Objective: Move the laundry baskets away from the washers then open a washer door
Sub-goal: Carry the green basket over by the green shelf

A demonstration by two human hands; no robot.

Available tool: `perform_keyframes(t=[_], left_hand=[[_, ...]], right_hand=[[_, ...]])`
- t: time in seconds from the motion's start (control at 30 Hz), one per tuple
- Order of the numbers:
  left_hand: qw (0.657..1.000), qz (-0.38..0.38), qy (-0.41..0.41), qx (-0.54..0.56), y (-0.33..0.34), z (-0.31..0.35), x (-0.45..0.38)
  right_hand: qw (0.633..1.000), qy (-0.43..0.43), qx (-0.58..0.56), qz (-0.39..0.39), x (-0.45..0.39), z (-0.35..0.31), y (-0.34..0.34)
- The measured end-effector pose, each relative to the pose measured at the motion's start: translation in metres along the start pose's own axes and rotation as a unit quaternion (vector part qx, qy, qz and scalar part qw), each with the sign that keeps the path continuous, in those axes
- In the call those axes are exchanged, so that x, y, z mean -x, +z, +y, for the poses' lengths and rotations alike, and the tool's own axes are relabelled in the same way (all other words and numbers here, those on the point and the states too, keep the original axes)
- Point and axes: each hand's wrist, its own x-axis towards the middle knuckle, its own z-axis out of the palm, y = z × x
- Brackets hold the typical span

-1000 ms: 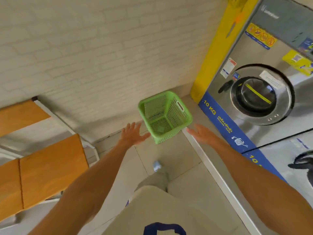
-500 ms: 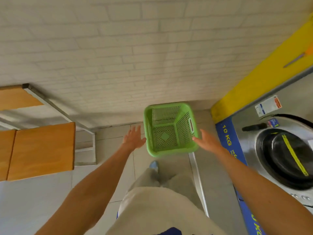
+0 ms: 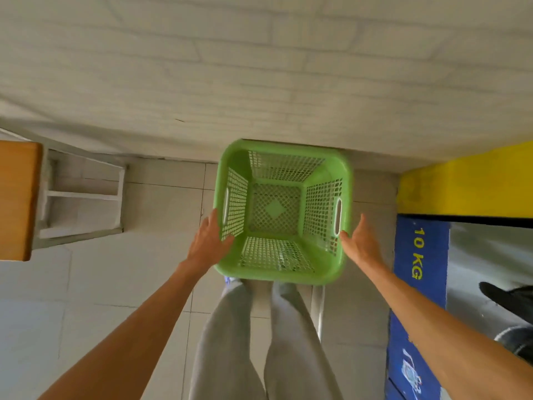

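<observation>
Green perforated plastic laundry basket [image 3: 284,212], square with rounded corners and a slotted handle on each side, is sitting empty on the pale tiled floor [image 3: 161,194] right in front of your feet, its far rim close against the white brick wall [image 3: 259,67] and the yellow-and-blue washer cabinet [image 3: 418,255] just off to its right. You are bracketing it with both hands: your left hand [image 3: 209,241] is lying flat along the left wall with the fingers [image 3: 215,219] spread and extended, and your right hand [image 3: 359,241] is touching the right rim near the handle slot, also splayed wide. Neither is curling round anything, so you are holding nothing yet. The danger, as I judge it, is lifting or shoving with open palms only: the smooth plastic could be slipping out, tipping, or skidding into the wall or the cabinet's corner. Hooking your fingers through the slots should be steadying it. You are also standing very close, so a pull toward you may be catching your shoes. The wooden bench [image 3: 17,200] at left is limiting room on that side.
</observation>
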Motion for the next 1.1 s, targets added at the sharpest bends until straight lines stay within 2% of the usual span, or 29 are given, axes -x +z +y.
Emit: perform_keyframes(t=[0.17, 0.3, 0.37, 0.57, 0.73, 0.87, 0.97, 1.1], left_hand=[[0.994, 0.111, -0.006, -0.013, 0.043, -0.026, -0.090], [0.997, 0.057, -0.020, 0.039, 0.052, -0.040, -0.126], [0.996, 0.056, -0.033, 0.057, 0.049, -0.040, -0.121], [0.979, 0.167, -0.004, 0.121, -0.007, -0.043, -0.023], [0.946, 0.251, -0.030, 0.202, -0.093, -0.051, 0.135], [0.887, 0.361, -0.091, 0.274, -0.145, -0.087, 0.261], [0.813, 0.455, -0.152, 0.330, -0.165, -0.129, 0.347], [0.720, 0.528, -0.221, 0.392, -0.162, -0.197, 0.450]], right_hand=[[1.000, -0.015, -0.005, 0.008, -0.090, 0.023, 0.041], [0.999, -0.027, 0.012, 0.026, -0.111, 0.037, 0.062], [0.999, -0.026, 0.008, 0.032, -0.103, 0.035, 0.060], [0.996, -0.066, 0.020, 0.049, -0.031, -0.009, 0.005], [0.979, -0.201, 0.013, 0.031, 0.090, -0.080, -0.056], [0.945, -0.327, -0.006, 0.001, 0.180, -0.149, -0.069], [0.911, -0.411, 0.021, -0.038, 0.248, -0.214, -0.051], [0.845, -0.515, 0.068, -0.124, 0.346, -0.297, 0.003]])
